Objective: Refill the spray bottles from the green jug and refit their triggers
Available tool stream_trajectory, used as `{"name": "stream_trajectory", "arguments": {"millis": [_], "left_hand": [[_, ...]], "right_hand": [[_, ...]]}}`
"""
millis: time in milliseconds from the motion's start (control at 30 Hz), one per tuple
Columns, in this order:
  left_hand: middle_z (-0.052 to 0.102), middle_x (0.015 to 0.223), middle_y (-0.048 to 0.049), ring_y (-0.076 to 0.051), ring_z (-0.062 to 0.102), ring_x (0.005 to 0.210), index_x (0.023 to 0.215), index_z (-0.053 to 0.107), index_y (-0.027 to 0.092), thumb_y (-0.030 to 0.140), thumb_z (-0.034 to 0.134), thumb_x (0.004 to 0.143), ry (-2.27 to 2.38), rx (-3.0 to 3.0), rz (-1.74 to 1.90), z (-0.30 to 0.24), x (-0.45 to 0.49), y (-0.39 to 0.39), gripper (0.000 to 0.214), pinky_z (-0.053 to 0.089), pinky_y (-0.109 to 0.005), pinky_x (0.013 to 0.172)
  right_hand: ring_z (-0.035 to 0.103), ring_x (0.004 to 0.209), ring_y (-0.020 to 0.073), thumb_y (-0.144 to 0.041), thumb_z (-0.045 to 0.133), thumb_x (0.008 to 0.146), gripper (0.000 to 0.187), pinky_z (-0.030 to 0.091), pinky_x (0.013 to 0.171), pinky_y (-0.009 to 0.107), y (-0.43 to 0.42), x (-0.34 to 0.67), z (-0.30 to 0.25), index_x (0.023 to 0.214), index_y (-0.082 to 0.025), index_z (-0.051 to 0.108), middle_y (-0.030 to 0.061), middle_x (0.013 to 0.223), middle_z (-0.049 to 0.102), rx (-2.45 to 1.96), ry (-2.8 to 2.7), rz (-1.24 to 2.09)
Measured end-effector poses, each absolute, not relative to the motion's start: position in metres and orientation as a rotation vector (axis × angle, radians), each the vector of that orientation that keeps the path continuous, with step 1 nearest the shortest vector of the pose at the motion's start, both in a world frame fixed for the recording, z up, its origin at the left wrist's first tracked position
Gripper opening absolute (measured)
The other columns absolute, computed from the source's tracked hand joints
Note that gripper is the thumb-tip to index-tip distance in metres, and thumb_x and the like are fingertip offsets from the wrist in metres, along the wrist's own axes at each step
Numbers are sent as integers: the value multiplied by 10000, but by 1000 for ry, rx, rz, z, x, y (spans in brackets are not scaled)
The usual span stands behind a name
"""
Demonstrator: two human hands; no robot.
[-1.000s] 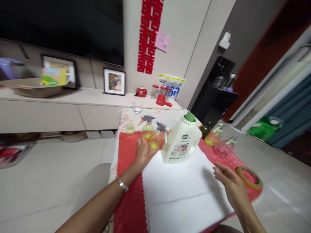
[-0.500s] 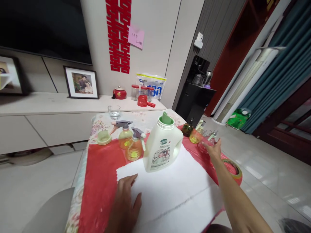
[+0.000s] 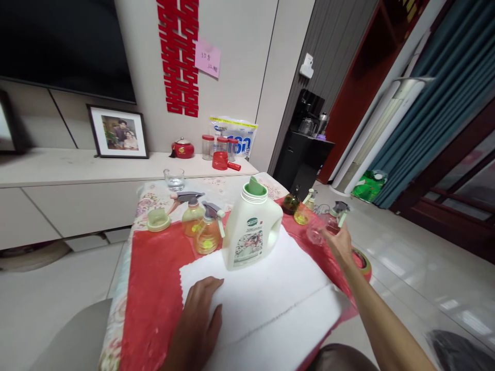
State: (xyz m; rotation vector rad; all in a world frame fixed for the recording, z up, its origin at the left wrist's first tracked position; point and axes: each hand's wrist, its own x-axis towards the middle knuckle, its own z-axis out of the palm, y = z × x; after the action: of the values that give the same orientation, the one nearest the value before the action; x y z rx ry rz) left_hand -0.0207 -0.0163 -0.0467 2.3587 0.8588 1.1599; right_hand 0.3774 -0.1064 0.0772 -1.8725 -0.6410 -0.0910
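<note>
My left hand (image 3: 203, 309) lies on the white sheet (image 3: 266, 309), fingers loosely stretched and thumb apart, holding nothing. At the right edge of the table, my right hand (image 3: 339, 245) is closed around a clear spray bottle (image 3: 333, 220) with a grey head and pale trigger; its fingers are partly hidden. A white detergent jug (image 3: 247, 232) with a green spout stands uncapped on the sheet's far part. Left of it are two amber spray bottles (image 3: 208, 237) with grey heads. A pale green cap (image 3: 158, 220) rests near the left edge.
Beyond the jug, to the right, are a yellow bottle (image 3: 302, 214) and a dark one (image 3: 291, 204). A roll of tape (image 3: 363, 263) lies by my right forearm. A glass cup (image 3: 175, 179) stands at the far left. Red plastic (image 3: 150, 288) covers part of the table.
My right hand has closed on the clear spray bottle, whose head now stands higher and turned. My left hand stays on the sheet. The view has shifted slightly right.
</note>
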Motion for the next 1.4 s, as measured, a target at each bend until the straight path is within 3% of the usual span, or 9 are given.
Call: {"name": "stream_trajectory", "arguments": {"millis": [133, 267, 400, 533, 667, 833, 1067, 1267, 1400], "left_hand": [[554, 1344, -93, -292, 561, 1259, 1367, 485, 310, 189, 523, 895, 710, 2290, 1034, -26, -12, -36, 489, 528, -501, 1052], [373, 1526, -147, -357, 433, 1395, 1518, 282, 273, 171, 674, 734, 561, 2081, 826, 6, 16, -69, 883, 506, -530, 1076], [368, 1492, -198, -403, 395, 1400, 1524, 197, 178, 231, 793, 597, 518, 1885, 990, 29, 47, -90, 1103, 407, -593, 1139], [527, 1299, -161, -347, 554, 1227, 1411, 339, 168, 232, 755, 632, 630, 1703, 1116, 40, 50, -92, 886, 458, -558, 1075], [568, 1255, -122, -345, 576, 1190, 1345, 427, 201, 171, 801, 530, 670, 1679, 903, 47, 33, -95, 897, 480, -531, 1041], [588, 1295, -111, -321, 599, 1166, 1346, 449, 224, 135, 807, 534, 594, 1499, 705, 52, 18, -102, 891, 522, -452, 970], [640, 1044, -28, -200, 639, 881, 1218, 518, 220, 179, 841, 567, 348, 1145, 426, 72, 6, -84, 728, 510, -306, 754], [636, 1062, -62, -210, 621, 895, 1242, 512, 194, 268, 911, 525, 267, 1070, 384, 74, -1, -74, 824, 482, -315, 750], [628, 1126, -83, -250, 608, 999, 1254, 522, 200, 309, 937, 506, 263, 1079, 415, 69, -3, -74, 862, 488, -356, 828]], "right_hand": [[624, 1170, 327, -502, 842, 622, 1002, 499, 1009, 479, -135, 317, 89, 1478, -177, 436, 161, 1320, 629, -1794, -817, 85], [510, 1337, 349, -477, 850, 659, 1113, 476, 1066, 506, -154, 241, 87, 1565, -179, 278, 205, 1556, 389, -1637, -945, 357], [510, 1345, 293, -446, 777, 778, 908, 447, 1116, 461, -163, 176, 83, 1537, -231, 329, 145, 1513, 466, -1572, -1086, 451], [522, 1328, 288, -463, 743, 807, 691, 415, 1141, 441, -170, 157, 85, 1422, -250, 511, 98, 1421, 563, -1579, -1181, 469], [662, 1079, 273, -476, 744, 803, 478, 538, 964, 411, -168, 168, 81, 1203, -222, 680, 99, 1213, 688, -1477, -1084, 546], [693, 987, 255, -388, 830, 737, 473, 532, 979, 460, -156, 170, 75, 1164, -237, 692, 87, 1121, 725, -1296, -854, 586], [717, 907, 241, -374, 811, 766, 303, 529, 996, 510, -142, 165, 103, 1029, -241, 744, 65, 1024, 738, -985, -844, 910], [675, 1011, 246, -452, 822, 739, 450, 516, 1021, 508, -130, 163, 107, 1129, -254, 717, 79, 1140, 702, -915, -927, 1019], [668, 918, 215, -390, 866, 683, 434, 523, 1007, 500, -125, 163, 104, 1064, -243, 719, 52, 1024, 702, -947, -887, 956]]}}
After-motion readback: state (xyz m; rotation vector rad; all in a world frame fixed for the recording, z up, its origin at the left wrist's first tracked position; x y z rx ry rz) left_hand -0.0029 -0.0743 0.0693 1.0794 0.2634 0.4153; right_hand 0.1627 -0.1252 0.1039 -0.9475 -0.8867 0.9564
